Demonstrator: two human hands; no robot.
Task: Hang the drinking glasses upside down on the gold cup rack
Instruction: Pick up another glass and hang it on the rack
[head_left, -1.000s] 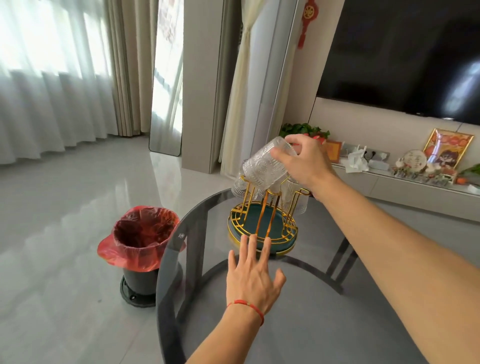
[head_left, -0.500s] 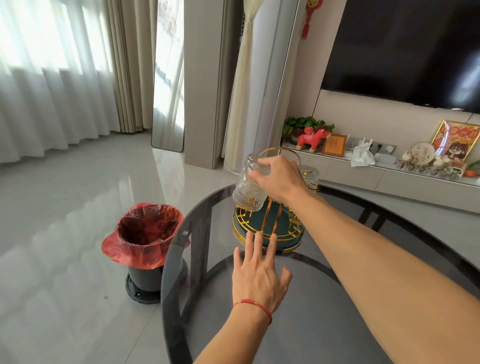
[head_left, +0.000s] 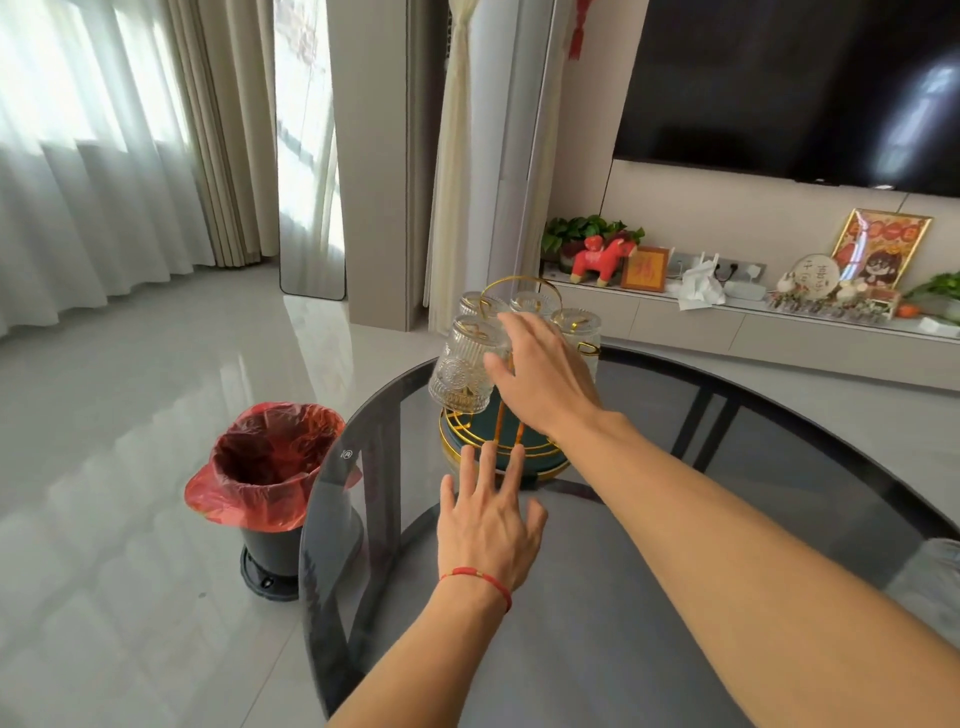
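The gold cup rack (head_left: 540, 464) with a dark green base stands on the far side of the round glass table (head_left: 675, 545). Several ribbed clear glasses hang on it upside down. The front-left glass (head_left: 460, 366) sits over a prong, mouth down. My right hand (head_left: 545, 379) is beside it with fingers spread loosely, thumb and fingertips touching its side. Other glasses hang behind (head_left: 530, 303) and to the right (head_left: 577, 323). My left hand (head_left: 488, 519), with a red string at the wrist, lies flat on the table, fingertips at the rack's base.
A bin with a red bag (head_left: 270, 467) stands on the floor left of the table. A blurred clear object (head_left: 930, 577) sits at the table's right edge. A low TV console (head_left: 779, 332) with ornaments runs along the far wall.
My right hand brought the glass down from above the rack, turned it mouth-down onto the front-left prong, and loosened its grip. My left hand stayed flat by the base.
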